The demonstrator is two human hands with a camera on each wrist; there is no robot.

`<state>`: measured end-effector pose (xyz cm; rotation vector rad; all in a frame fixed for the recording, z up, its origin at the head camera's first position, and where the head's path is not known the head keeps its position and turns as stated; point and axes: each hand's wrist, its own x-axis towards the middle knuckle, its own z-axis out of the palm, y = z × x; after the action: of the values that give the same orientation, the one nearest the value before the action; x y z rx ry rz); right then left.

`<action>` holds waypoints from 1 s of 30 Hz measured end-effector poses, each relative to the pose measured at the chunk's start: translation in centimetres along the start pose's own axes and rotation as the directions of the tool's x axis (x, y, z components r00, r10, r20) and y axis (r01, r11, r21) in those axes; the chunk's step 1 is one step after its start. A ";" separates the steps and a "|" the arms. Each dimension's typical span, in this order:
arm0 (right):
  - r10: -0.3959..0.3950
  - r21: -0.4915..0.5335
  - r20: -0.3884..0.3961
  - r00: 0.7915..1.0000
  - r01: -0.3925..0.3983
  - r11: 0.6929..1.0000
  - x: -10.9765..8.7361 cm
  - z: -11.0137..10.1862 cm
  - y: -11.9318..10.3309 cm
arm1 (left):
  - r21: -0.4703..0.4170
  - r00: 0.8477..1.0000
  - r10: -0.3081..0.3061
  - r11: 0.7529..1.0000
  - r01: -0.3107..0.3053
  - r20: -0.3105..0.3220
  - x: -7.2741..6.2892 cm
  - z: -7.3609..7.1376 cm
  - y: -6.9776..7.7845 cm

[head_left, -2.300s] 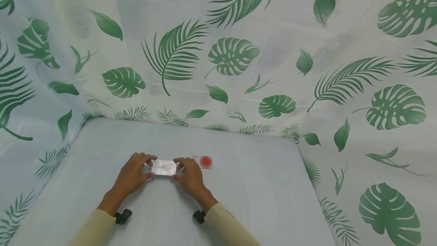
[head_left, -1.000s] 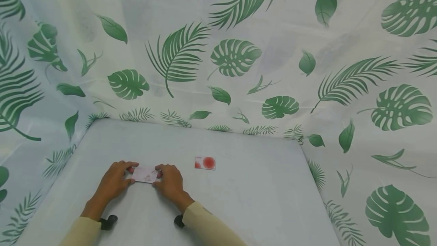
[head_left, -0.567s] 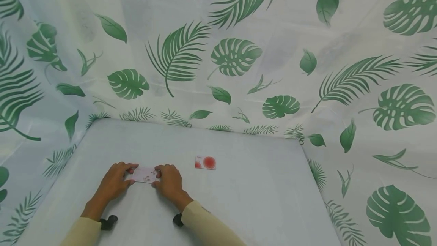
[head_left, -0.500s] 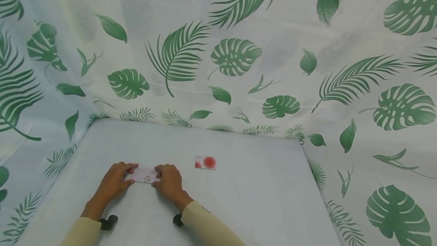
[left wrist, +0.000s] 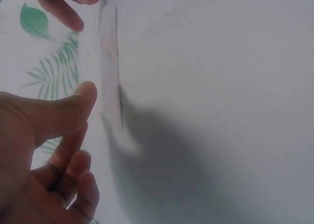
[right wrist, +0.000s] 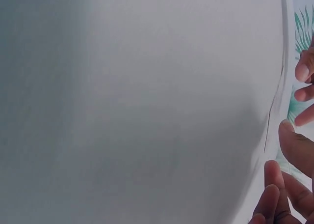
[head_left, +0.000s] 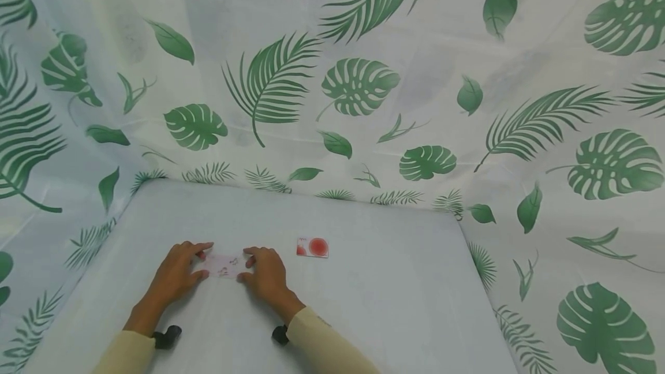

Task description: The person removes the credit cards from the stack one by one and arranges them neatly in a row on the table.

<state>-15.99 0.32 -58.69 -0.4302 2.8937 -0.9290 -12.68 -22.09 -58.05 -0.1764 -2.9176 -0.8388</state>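
A pale pink card (head_left: 225,266) with small dark red marks lies flat on the white table, between my two hands. My left hand (head_left: 175,273) is at its left end, thumb and fingers spread apart. At the other end is my right hand (head_left: 267,275), its thumb and forefinger loosely parted. In the left wrist view the card (left wrist: 110,62) lies on the surface, with the left thumb (left wrist: 81,103) raised off it. The right wrist view shows the right thumb (right wrist: 292,140) and fingers parted, holding nothing.
A second card (head_left: 313,247), white with red circles, lies on the table (head_left: 374,281) to the right of my hands. A white curtain (head_left: 280,149) with green leaves stands round the table's back and sides. Black straps with a small device (head_left: 167,337) sit on both wrists.
Both hands first moved left with the pink card, away from the red-circled card. Since half a second ago the fingers have let go of it, and the right hand has shifted slightly right.
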 end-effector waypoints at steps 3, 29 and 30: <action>0.001 0.033 -0.011 1.000 -0.001 0.999 -0.2 -0.9 0.6 | -0.006 1.000 0.006 1.000 -0.006 -0.007 0.4 0.0 0.8; 0.116 0.104 -0.169 0.979 -0.100 0.990 -2.2 -7.5 8.3 | -0.112 0.996 0.090 0.990 -0.091 -0.014 4.6 4.5 8.2; 0.117 0.098 -0.176 0.978 -0.101 0.990 -2.3 -7.6 8.5 | -0.120 0.996 0.092 0.988 -0.093 -0.013 4.7 4.7 8.4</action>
<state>-17.01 11.87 -57.44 -0.1870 2.9836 -1.1291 -16.47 -12.11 -56.96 -0.3147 -2.8282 -0.9977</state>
